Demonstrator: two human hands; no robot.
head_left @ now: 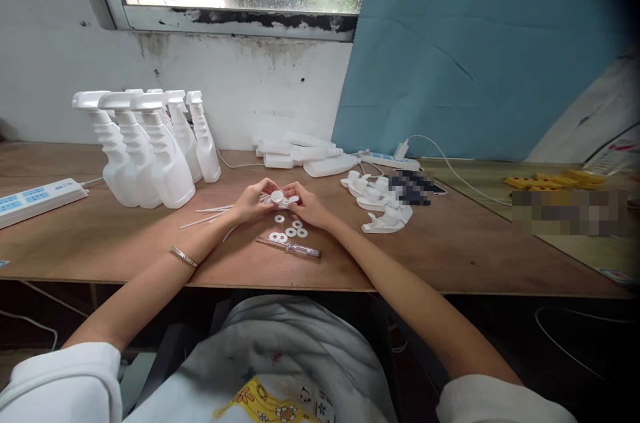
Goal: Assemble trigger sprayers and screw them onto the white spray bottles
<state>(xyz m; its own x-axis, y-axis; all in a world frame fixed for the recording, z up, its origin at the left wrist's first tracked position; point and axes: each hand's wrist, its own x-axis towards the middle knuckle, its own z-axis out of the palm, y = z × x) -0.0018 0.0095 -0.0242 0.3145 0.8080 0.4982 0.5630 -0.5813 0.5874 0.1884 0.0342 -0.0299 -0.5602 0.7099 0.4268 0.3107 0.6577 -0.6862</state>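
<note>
Small white round plastic caps (277,197) sit between my two hands. My left hand (253,202) curls around them from the left, fingers closed at their edge. From the right, my right hand (306,205) pinches at the same cluster, fingertips bent against a white cap (293,200). Whether the parts rest on the table or are lifted slightly, I cannot tell. Just below lie several flat white ring washers (291,232). A screwdriver with a clear handle (303,250) lies nearer me. Thin white tubes (213,212) stick out to the left, partly behind my left hand.
Several white spray bottles (170,163) stand upright at the left, beside a power strip (43,200). Bottles without heads (300,153) lie along the wall. White trigger spray heads (387,218) are piled at right, near a phone (439,190) and another power strip (390,160).
</note>
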